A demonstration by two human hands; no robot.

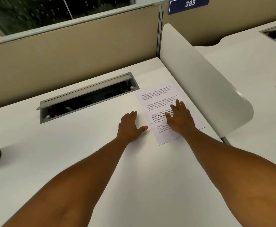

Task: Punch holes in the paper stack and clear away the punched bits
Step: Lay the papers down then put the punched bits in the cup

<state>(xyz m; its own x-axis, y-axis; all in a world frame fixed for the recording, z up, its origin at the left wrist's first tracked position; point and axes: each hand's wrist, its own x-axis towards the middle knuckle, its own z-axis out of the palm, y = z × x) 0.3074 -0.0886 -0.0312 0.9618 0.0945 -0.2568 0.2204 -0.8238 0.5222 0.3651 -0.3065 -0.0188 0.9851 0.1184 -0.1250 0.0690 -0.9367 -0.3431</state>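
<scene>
Head view, looking steeply down, desk (68, 161) near

Blue sign (189, 4) on partition: "385". Paper stack (160, 102): paragraphs beginning "Village life is a peaceful".

Soft, even light from above makes the white bench (68, 161) bright with no glare. Shadows under the arms are faint. Straight lines bend near the edges. The print on the paper (158, 99) looks a little blurry.
</scene>
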